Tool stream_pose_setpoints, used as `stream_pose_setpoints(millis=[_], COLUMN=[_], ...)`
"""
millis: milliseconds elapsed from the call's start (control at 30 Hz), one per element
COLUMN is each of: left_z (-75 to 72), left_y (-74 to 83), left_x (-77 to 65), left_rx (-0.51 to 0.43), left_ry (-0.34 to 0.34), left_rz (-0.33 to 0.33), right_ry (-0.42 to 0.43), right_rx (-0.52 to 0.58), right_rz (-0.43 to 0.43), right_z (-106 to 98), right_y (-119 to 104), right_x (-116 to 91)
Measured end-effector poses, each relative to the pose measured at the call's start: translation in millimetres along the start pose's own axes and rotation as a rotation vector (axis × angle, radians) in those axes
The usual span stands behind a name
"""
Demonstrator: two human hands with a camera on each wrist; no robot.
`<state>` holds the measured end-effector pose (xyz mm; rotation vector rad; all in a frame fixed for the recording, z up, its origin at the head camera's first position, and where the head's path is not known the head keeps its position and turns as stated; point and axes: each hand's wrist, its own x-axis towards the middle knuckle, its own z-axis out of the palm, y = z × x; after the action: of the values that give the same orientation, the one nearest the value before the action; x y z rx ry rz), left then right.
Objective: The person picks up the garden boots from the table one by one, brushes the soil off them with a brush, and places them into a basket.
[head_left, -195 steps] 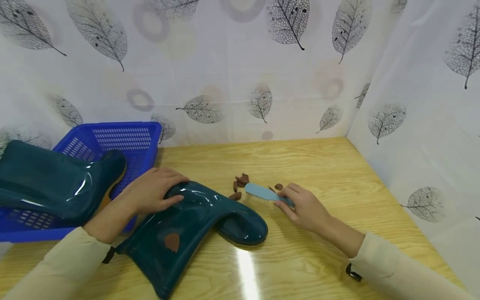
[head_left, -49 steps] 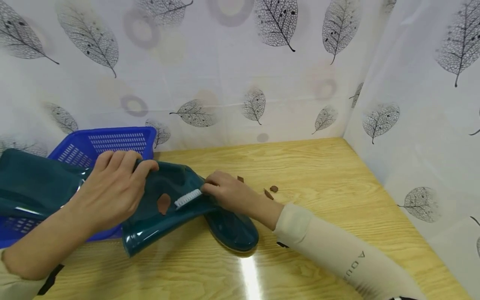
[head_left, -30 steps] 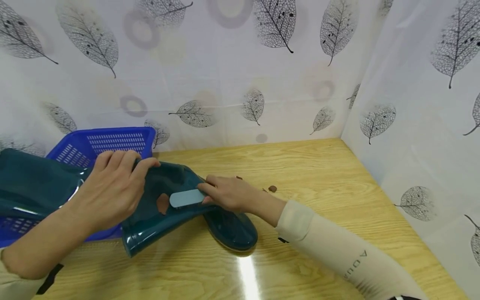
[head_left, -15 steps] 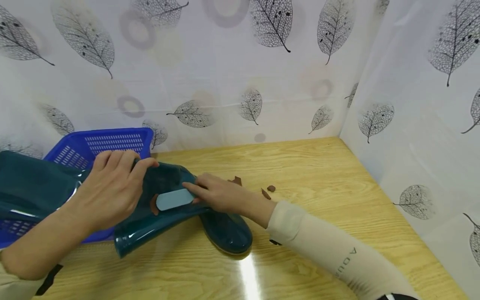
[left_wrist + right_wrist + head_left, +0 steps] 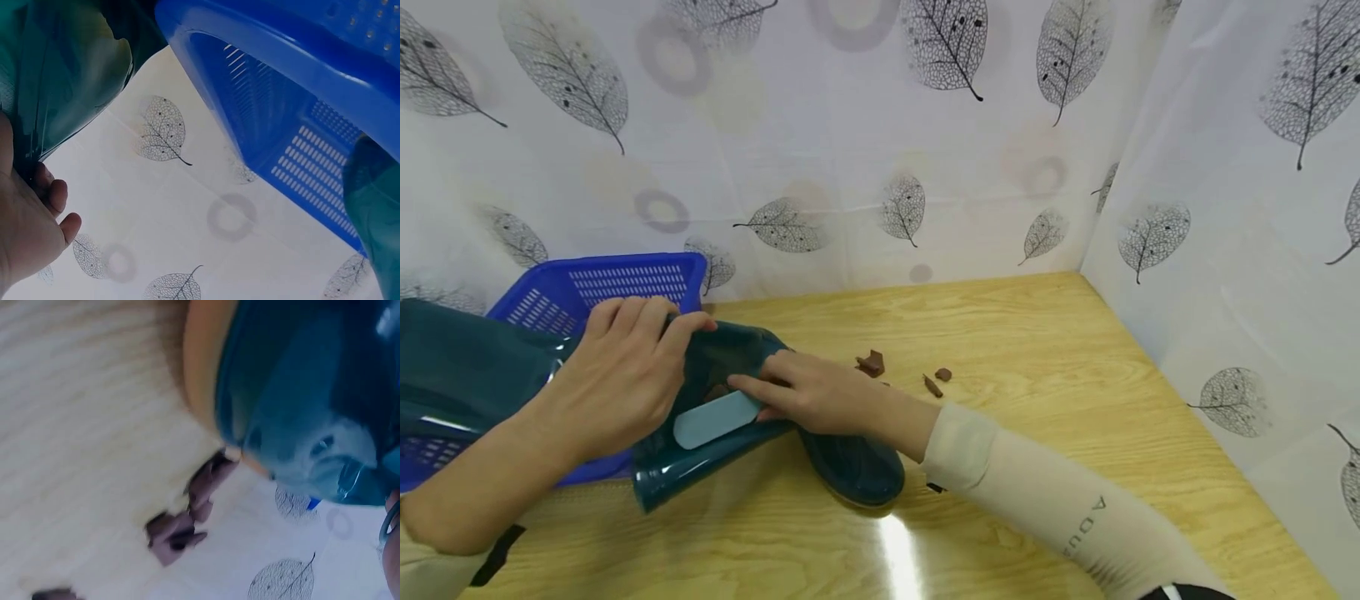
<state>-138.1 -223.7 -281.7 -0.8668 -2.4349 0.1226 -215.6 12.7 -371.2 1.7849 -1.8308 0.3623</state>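
A glossy dark green rubber boot [image 5: 850, 471] lies on its side, toe to the right. My left hand [image 5: 628, 367] grips its shaft along the far edge; in the left wrist view the fingers curl at the edge of the green shaft [image 5: 56, 69]. My right hand [image 5: 808, 392] holds a light blue brush [image 5: 715, 419] flat against the shaft, back upward, bristles hidden underneath. Brush and fingers largely cover a brown patch [image 5: 717, 391] on the shaft. The right wrist view shows the boot's shiny green surface [image 5: 287, 381] and tan sole edge.
At the left stands a blue plastic basket [image 5: 617, 262], with a second green boot [image 5: 467, 358] lying across it. Several brown flakes [image 5: 871, 364] lie on the wood-grain table [image 5: 1015, 333] beyond the right forearm. A leaf-patterned curtain [image 5: 842, 125] borders the back and right.
The brush went from above the table onto the boot, showed its white bristles, then turned bristles down and slid left over the brown patch. My left hand shifted left, gripping the shaft's far edge.
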Motion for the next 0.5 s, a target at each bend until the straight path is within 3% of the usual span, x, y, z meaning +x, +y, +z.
stream_pose_setpoints(millis=[300,433,500], left_z=[-1.2,-1.4,-1.1], left_y=[-0.8,-0.9,-0.7], left_x=[-1.0,-0.9,-0.8], left_rx=[-0.02,-0.03,-0.03], left_ry=[-0.023,-0.018,-0.016], left_rz=[-0.032,-0.034,-0.029], right_ry=[-0.037,-0.012,0.018], right_rx=[-0.103,-0.076,-0.053], right_rz=[0.098,0.167,0.149], right_z=[-14.8,-14.0,-13.2], right_y=[19.5,17.9,13.8], right_x=[-34.3,-33.2,-27.5])
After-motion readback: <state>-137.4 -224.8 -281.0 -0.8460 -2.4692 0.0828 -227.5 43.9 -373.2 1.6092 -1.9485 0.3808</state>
